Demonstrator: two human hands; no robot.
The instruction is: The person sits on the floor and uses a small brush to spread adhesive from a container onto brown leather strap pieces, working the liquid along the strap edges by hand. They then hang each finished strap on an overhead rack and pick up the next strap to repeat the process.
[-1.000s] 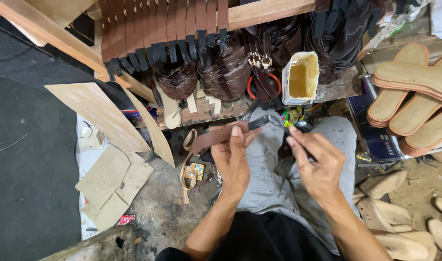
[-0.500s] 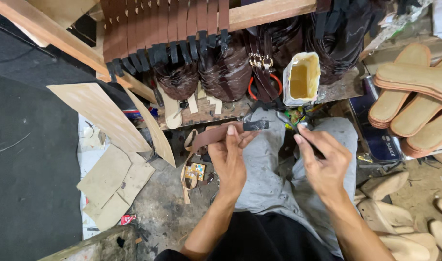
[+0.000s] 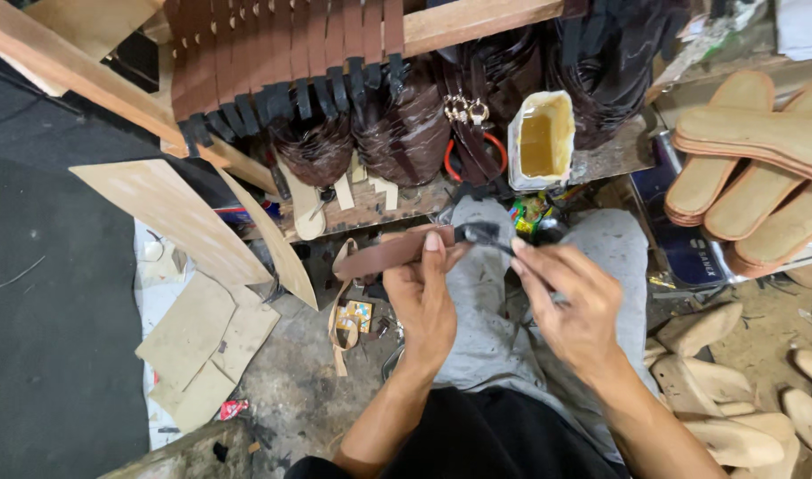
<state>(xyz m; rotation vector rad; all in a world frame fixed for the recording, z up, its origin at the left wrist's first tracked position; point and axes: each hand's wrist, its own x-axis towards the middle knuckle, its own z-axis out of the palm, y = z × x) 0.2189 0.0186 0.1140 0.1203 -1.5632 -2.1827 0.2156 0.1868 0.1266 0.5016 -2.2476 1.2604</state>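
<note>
At centre frame, the left hand [image 3: 424, 302] pinches a brown leather strap [image 3: 384, 253] between thumb and fingers, while the right hand [image 3: 570, 306] closes its grip on what seems a small dark tool at the strap's dark tip. The strap hangs loose, unattached. Beyond, finished woven straps [image 3: 282, 53] hang upper left beside a yellow glue pot [image 3: 541, 137], with bare insoles [image 3: 761, 168] stacked at right.

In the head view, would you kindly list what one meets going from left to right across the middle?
Pale board → brown strap → left hand → right hand → stacked tan insoles.
</note>
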